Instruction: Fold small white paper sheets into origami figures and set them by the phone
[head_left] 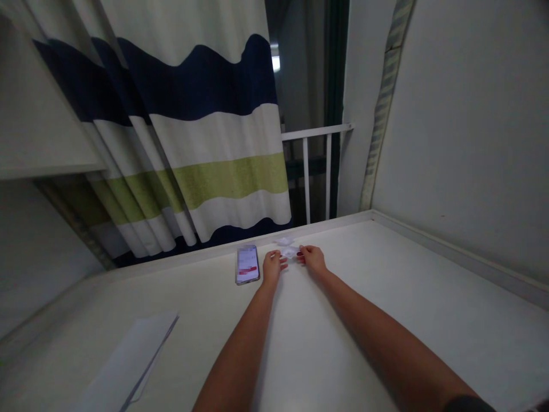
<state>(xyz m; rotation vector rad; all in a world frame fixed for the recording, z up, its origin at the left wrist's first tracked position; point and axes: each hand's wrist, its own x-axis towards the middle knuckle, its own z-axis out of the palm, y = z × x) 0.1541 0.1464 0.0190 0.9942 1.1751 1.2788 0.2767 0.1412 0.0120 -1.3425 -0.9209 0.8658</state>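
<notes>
Both my arms reach far out over a white table (386, 297). My left hand (273, 267) and my right hand (313, 259) meet near the table's far edge, each pinching a side of a small white folded paper piece (290, 252). A second small white paper piece (284, 240) lies just beyond it, at the edge. A phone (247, 264) with a lit screen lies flat just left of my left hand.
A white sheet or booklet (128, 360) lies on the table at the near left. A striped curtain (206, 143) hangs beyond the far edge, with a white railing (315, 171) to its right. A wall (463, 131) borders the table on the right.
</notes>
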